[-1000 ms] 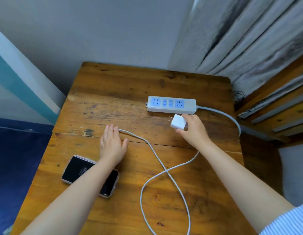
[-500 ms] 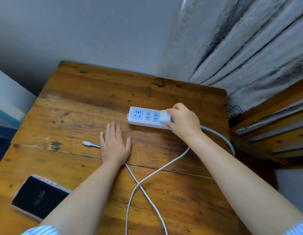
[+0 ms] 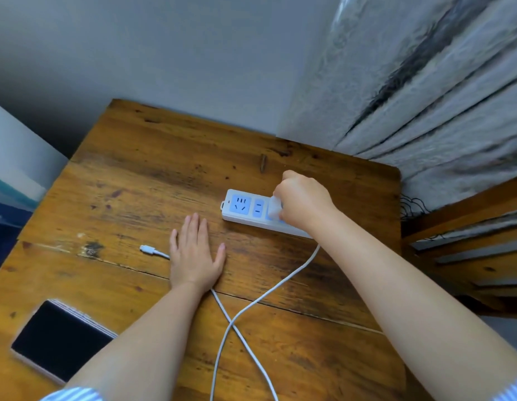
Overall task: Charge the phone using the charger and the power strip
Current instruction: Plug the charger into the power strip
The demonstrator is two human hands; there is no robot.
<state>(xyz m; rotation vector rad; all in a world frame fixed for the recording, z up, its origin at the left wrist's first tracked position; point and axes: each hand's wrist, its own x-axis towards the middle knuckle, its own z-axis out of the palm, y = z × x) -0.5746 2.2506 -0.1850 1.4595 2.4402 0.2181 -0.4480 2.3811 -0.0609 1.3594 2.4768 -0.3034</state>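
Note:
A white power strip (image 3: 245,211) with blue sockets lies on the wooden table (image 3: 153,169). My right hand (image 3: 305,202) is closed around the white charger (image 3: 275,208) and holds it against a socket near the strip's middle; whether its prongs are fully in is hidden. The white charging cable (image 3: 280,285) runs from under that hand, loops and crosses itself, and passes under my left hand (image 3: 195,256), which lies flat on the table on top of it. The cable's free plug (image 3: 147,250) lies just left of that hand. The dark-screened phone (image 3: 60,340) rests at the lower left.
A grey wall stands behind the table and a pale curtain (image 3: 425,82) hangs at the back right. Wooden slatted furniture (image 3: 468,241) stands beside the table's right edge. The table's left edge drops off to a blue and white surface.
My right hand carried the charger from in front of the strip onto its sockets and now presses it there. My left hand stayed flat on the cable. The view shifted right, so the phone sits further left.

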